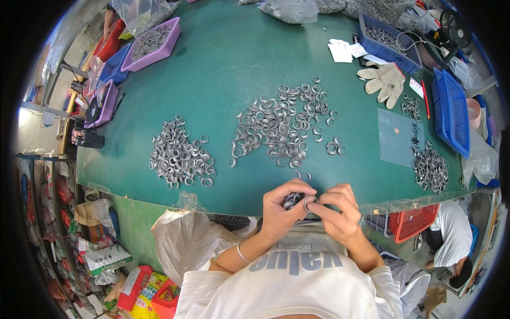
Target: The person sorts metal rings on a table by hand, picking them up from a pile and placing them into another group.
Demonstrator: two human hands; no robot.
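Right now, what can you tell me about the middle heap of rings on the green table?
The middle heap consists of many small grey rings, metallic-looking and dull, loosely piled and overlapping at varied angles. Its outline is uneven, with stray rings around its edges. It rests on the green tabletop, beyond the left hand and right hand; neither touches it.

Behind the fingers (288,187), a white short-sleeved T-shirt (287,284) bears grey lettering (307,261). A silvery bangle (239,250) sits behind the left fingers.
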